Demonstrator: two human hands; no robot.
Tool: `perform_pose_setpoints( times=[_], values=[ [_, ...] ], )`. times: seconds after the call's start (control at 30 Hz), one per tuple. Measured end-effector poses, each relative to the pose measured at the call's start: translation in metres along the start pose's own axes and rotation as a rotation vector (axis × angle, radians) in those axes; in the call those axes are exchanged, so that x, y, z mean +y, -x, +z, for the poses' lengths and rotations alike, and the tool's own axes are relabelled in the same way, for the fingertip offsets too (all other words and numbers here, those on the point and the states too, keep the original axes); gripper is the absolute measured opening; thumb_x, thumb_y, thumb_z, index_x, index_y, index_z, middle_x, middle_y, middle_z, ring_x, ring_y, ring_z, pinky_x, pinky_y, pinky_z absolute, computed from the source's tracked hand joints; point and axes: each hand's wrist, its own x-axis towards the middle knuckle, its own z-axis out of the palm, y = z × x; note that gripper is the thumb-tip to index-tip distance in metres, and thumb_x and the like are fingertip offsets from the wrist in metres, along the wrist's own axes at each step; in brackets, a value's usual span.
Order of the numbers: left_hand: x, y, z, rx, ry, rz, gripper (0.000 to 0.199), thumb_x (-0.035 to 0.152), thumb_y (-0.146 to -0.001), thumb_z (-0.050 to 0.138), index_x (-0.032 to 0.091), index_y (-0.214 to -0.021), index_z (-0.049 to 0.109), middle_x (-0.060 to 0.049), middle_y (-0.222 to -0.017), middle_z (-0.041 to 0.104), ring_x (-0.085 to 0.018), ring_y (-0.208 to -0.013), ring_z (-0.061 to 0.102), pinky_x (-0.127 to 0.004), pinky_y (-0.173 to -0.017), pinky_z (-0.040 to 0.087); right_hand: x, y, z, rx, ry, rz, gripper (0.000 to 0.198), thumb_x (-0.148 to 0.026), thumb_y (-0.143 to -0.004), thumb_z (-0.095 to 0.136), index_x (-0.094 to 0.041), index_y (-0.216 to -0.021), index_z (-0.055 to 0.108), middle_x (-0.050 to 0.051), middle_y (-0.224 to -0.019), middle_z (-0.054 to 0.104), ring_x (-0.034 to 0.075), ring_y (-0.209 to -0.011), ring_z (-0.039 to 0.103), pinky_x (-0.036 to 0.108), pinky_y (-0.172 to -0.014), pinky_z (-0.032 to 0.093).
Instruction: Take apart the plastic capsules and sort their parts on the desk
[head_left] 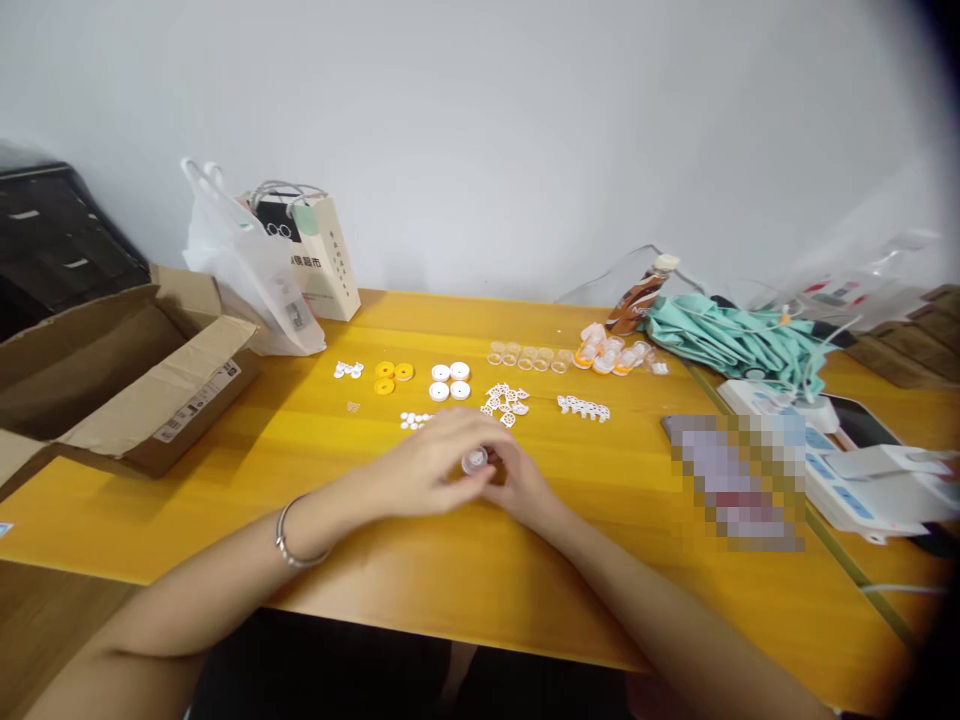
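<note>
My left hand (424, 465) and my right hand (523, 487) meet over the front middle of the table. Between their fingers is a small clear round cup (474, 461) with something whitish inside; the fingers hide part of it. Both hands are closed on it. Just beyond lie small white discs (412, 421) and a pile of white spoked pieces (504, 402). Further back are white round rings (440, 391), yellow round rings (385, 386), a row of clear cups (528, 358) and white toothed strips (583, 408).
An open cardboard box (187, 400), a white plastic bag (247, 270) and a paper bag (334, 260) stand left. On the right are clear-and-orange round pieces (604, 355), a brown bottle (637, 298), a green folded cloth (735, 335) and a white power strip (840, 485).
</note>
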Motion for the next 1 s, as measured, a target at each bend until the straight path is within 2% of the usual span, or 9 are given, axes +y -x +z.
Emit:
perform_pose_setpoints(
  times=[0.07, 0.13, 0.23, 0.33, 0.47, 0.7, 0.87, 0.93, 1.0],
  values=[
    [-0.034, 0.005, 0.004, 0.048, -0.041, -0.071, 0.046, 0.029, -0.085, 0.049, 0.022, -0.129, 0.039, -0.010, -0.129, 0.045, -0.023, -0.121, 0.040, -0.044, -0.104, 0.033, 0.000, 0.000, 0.000, -0.008, 0.030, -0.018, 0.025, -0.026, -0.072, 0.063, -0.020, -0.095, 0.058, 0.006, -0.092, 0.055, 0.019, -0.087, 0.055, 0.035, -0.079, 0.047],
    [-0.057, 0.013, 0.012, -0.031, -0.006, -0.106, 0.053, 0.032, -0.085, 0.052, 0.024, -0.133, 0.033, -0.009, -0.133, 0.042, -0.023, -0.123, 0.039, -0.043, -0.103, 0.034, -0.001, 0.000, 0.000, -0.020, 0.070, -0.032, 0.018, -0.026, -0.073, 0.062, -0.020, -0.090, 0.060, 0.006, -0.091, 0.054, 0.019, -0.087, 0.054, 0.035, -0.080, 0.046],
    [-0.072, 0.020, 0.026, -0.105, 0.051, -0.109, 0.049, 0.032, -0.084, 0.053, 0.024, -0.130, 0.038, -0.008, -0.124, 0.050, -0.021, -0.112, 0.048, -0.039, -0.096, 0.039, -0.002, 0.001, -0.001, -0.021, 0.121, -0.022, 0.020, -0.029, -0.074, 0.064, -0.020, -0.091, 0.061, 0.006, -0.089, 0.055, 0.019, -0.087, 0.052, 0.035, -0.080, 0.045],
    [-0.072, 0.021, 0.039, -0.027, 0.065, -0.148, 0.032, 0.028, -0.084, 0.053, 0.021, -0.116, 0.052, -0.006, -0.103, 0.059, -0.018, -0.094, 0.055, -0.033, -0.083, 0.044, -0.003, 0.001, -0.001, -0.020, 0.175, 0.003, 0.022, -0.032, -0.073, 0.065, -0.020, -0.091, 0.061, 0.005, -0.085, 0.055, 0.019, -0.084, 0.052, 0.035, -0.078, 0.044],
    [-0.066, 0.020, 0.049, 0.113, 0.034, -0.213, 0.023, 0.025, -0.080, 0.057, 0.018, -0.102, 0.057, -0.005, -0.088, 0.060, -0.017, -0.083, 0.054, -0.030, -0.075, 0.043, -0.002, 0.002, 0.000, -0.025, 0.197, 0.003, 0.026, -0.032, -0.074, 0.065, -0.021, -0.097, 0.062, 0.004, -0.083, 0.055, 0.020, -0.082, 0.051, 0.035, -0.076, 0.043],
    [-0.062, 0.022, 0.060, 0.220, 0.033, -0.229, 0.019, 0.019, -0.077, 0.057, 0.017, -0.095, 0.056, -0.004, -0.085, 0.059, -0.017, -0.079, 0.053, -0.031, -0.075, 0.043, -0.002, 0.005, 0.004, -0.009, 0.156, -0.014, 0.019, -0.025, -0.077, 0.062, -0.021, -0.096, 0.060, 0.005, -0.085, 0.055, 0.020, -0.083, 0.051, 0.035, -0.076, 0.042],
    [-0.066, 0.022, 0.071, 0.325, 0.046, -0.347, 0.018, 0.030, -0.075, 0.063, 0.017, -0.082, 0.053, -0.002, -0.077, 0.058, -0.015, -0.073, 0.053, -0.029, -0.069, 0.044, -0.005, 0.004, 0.007, 0.025, 0.165, 0.036, 0.011, -0.021, -0.074, 0.061, -0.020, -0.085, 0.060, 0.003, -0.079, 0.053, 0.019, -0.079, 0.051, 0.034, -0.073, 0.042],
    [-0.067, 0.022, 0.069, 0.329, 0.016, -0.375, 0.024, 0.036, -0.074, 0.065, 0.017, -0.077, 0.052, -0.002, -0.075, 0.057, -0.016, -0.072, 0.053, -0.029, -0.068, 0.044, -0.005, 0.003, 0.006, 0.019, 0.162, 0.043, 0.012, -0.021, -0.072, 0.064, -0.019, -0.083, 0.060, 0.003, -0.076, 0.053, 0.019, -0.077, 0.051, 0.033, -0.071, 0.042],
    [-0.066, 0.022, 0.064, 0.303, -0.004, -0.341, 0.030, 0.040, -0.071, 0.067, 0.017, -0.083, 0.052, -0.003, -0.082, 0.058, -0.018, -0.080, 0.053, -0.032, -0.074, 0.044, -0.003, 0.002, 0.005, 0.011, 0.154, 0.038, 0.014, -0.020, -0.070, 0.066, -0.019, -0.083, 0.060, 0.002, -0.075, 0.052, 0.019, -0.076, 0.050, 0.032, -0.070, 0.042]
  ],
)
